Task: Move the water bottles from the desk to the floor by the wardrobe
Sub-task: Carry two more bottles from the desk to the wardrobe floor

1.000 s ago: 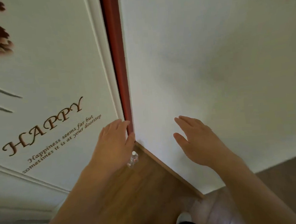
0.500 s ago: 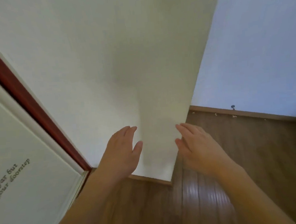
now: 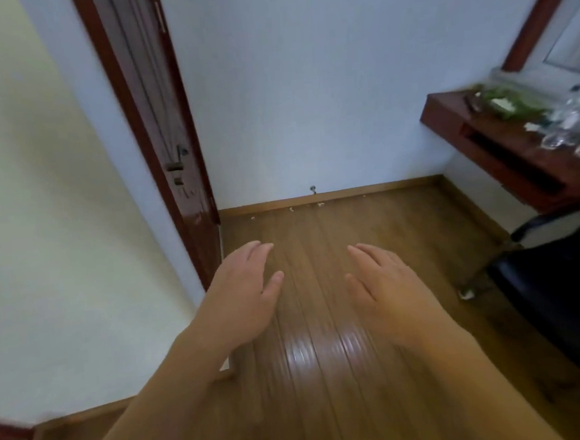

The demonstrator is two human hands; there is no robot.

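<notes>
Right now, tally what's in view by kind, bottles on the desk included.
Hands: 2, left hand and right hand, both empty
Desk: 1
Black chair: 1
Door: 1
Bottles on the desk: too blurred to count
Total: 5, bottles aside

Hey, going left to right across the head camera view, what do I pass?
Cream panel → dark red door → left hand → right hand → desk, with blurred clear bottles on it.
</notes>
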